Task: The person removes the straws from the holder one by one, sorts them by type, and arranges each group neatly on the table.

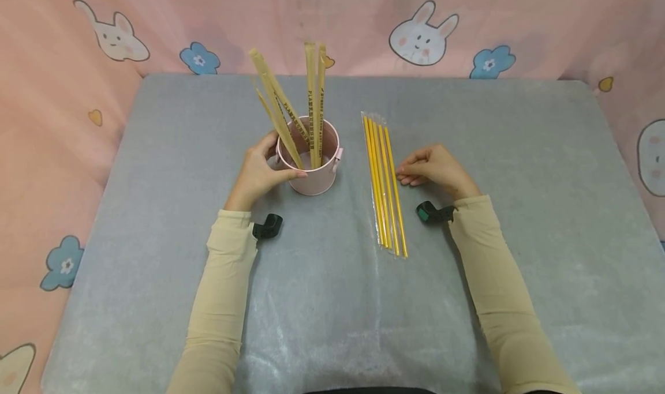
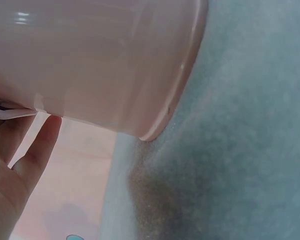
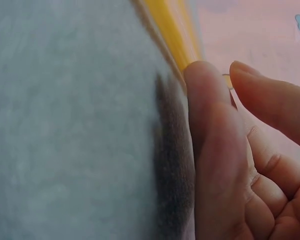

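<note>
A small pink bucket [image 1: 314, 183] stands upright left of the table's middle. My left hand [image 1: 257, 172] grips it from the left, thumb along the front rim and fingers round the far side. In the left wrist view two fingertips rest against the bucket wall [image 2: 100, 65]. Inside lean several long tan paper sleeves [image 1: 312, 105] with dark print. Several yellow straws [image 1: 388, 186] in clear wrappers lie side by side to the right of the bucket. My right hand [image 1: 439, 166] has its fingertips at the outermost straw [image 3: 172, 30], the thumb apart from the index finger.
A grey cloth covers the table [image 1: 312, 301]. Pink curtains [image 1: 291, 13] with rabbits and blue flowers hang at its back and sides. A black wrist device [image 1: 267, 226] sits at the left cuff, and another one [image 1: 433, 212] at the right cuff.
</note>
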`<state>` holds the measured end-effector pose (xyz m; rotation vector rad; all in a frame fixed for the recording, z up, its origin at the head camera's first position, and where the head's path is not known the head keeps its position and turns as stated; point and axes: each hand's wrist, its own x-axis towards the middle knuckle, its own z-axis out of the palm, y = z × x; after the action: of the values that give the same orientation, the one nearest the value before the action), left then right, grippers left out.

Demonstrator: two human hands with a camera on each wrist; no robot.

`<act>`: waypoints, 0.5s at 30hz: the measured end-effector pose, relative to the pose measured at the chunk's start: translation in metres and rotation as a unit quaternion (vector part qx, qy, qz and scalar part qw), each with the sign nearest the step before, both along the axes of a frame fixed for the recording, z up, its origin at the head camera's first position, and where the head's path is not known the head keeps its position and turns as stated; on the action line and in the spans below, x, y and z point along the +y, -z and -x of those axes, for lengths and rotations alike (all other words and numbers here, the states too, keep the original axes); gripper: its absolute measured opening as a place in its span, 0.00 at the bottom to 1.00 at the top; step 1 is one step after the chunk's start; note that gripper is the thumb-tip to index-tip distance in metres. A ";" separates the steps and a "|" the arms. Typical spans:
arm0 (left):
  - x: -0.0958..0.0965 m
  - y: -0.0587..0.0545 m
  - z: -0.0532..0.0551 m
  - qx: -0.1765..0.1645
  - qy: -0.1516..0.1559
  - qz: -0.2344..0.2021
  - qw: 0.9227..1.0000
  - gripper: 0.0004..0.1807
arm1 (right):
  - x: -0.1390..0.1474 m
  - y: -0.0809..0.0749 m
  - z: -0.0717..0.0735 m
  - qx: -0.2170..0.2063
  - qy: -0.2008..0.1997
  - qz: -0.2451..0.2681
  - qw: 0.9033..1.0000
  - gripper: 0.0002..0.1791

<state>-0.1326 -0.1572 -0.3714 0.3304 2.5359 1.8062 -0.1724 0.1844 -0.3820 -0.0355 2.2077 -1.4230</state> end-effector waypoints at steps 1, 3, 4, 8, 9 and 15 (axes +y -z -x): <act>0.000 -0.001 0.000 0.000 0.000 0.000 1.000 0.47 | 0.001 -0.001 0.000 0.003 0.000 0.000 1.000 0.14; 0.001 -0.002 0.001 0.003 -0.001 -0.001 1.000 0.47 | 0.002 -0.002 0.001 0.009 0.001 0.001 1.000 0.14; 0.001 -0.002 0.001 0.006 -0.001 -0.002 1.000 0.47 | 0.002 -0.002 0.001 0.012 0.000 0.002 1.000 0.14; 0.001 -0.002 0.001 0.015 0.001 -0.006 1.000 0.46 | 0.004 -0.002 0.002 0.020 0.000 0.008 1.000 0.14; 0.001 -0.002 0.000 0.015 0.003 -0.006 1.000 0.46 | 0.005 -0.002 0.002 0.019 -0.001 0.011 1.000 0.14; 0.001 0.000 -0.004 0.010 0.007 -0.004 1.000 0.46 | 0.005 -0.004 -0.002 0.028 0.002 0.029 0.999 0.14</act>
<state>-0.1289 -0.1560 -0.3710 0.3673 2.5349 1.8180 -0.1706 0.1890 -0.3776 -0.0924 2.2126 -1.5047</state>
